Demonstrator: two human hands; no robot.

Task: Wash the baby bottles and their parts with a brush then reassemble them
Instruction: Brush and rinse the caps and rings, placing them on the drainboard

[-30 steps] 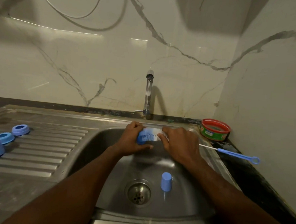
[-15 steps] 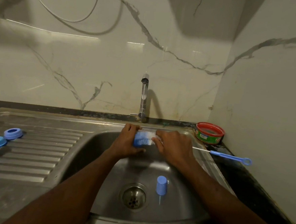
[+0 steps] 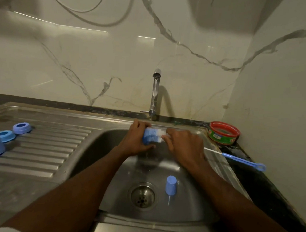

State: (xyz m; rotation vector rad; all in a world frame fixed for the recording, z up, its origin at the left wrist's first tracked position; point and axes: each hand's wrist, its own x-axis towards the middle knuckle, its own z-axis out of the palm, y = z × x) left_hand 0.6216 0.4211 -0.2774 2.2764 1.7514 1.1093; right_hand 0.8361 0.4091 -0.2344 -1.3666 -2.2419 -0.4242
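A blue-and-white bottle (image 3: 151, 136) lies sideways just below the tap (image 3: 154, 94). A cap (image 3: 171, 185) stands inverted well nearer than the tap; two rings (image 3: 22, 128) lie far left of it. A thin brush (image 3: 236, 158) lies right.

You are at a home kitchen counter: a stainless steel sink (image 3: 187, 205) with a ribbed draining board (image 3: 46, 150), a chrome tap (image 3: 154, 94), marble-patterned wall panels (image 3: 98, 61), and a red-rimmed tub (image 3: 223, 133).

Head cam, down over sink (image 3: 108, 167).
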